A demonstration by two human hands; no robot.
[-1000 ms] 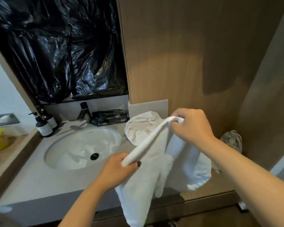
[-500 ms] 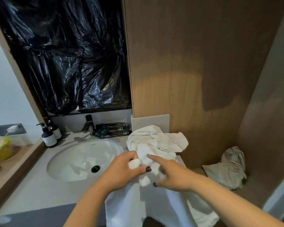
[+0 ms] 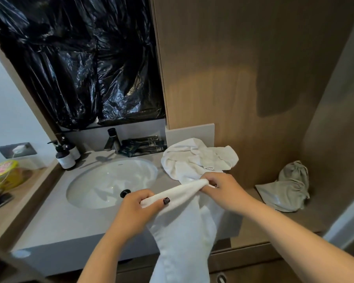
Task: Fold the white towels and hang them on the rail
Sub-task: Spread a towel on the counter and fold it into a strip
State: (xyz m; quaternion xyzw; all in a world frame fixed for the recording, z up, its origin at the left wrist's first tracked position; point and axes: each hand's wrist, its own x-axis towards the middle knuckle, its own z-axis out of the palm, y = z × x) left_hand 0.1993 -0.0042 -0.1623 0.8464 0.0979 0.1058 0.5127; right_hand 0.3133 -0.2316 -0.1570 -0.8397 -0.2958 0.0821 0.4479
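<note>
I hold a white towel (image 3: 184, 231) in front of the vanity, its top edge bunched and stretched between both hands while the rest hangs down past the counter front. My left hand (image 3: 136, 209) grips the left end of that edge, thumb on top. My right hand (image 3: 223, 188) pinches the right end, a little higher and farther back. A second white towel (image 3: 196, 156) lies crumpled on the grey counter (image 3: 55, 221) right of the sink, just behind my right hand. No rail is in view.
An oval white sink (image 3: 110, 180) with a black tap (image 3: 112, 139) sits in the counter. Two pump bottles (image 3: 65, 156) stand at its back left and dark sachets (image 3: 143, 146) behind it. A grey cloth bag (image 3: 288, 188) lies on the wooden shelf at right. Black plastic (image 3: 80, 62) covers the mirror.
My hands came close together half a second ago and have now spread apart again, drawing the towel's top edge taut between them. The camera has tilted and shifted slightly.
</note>
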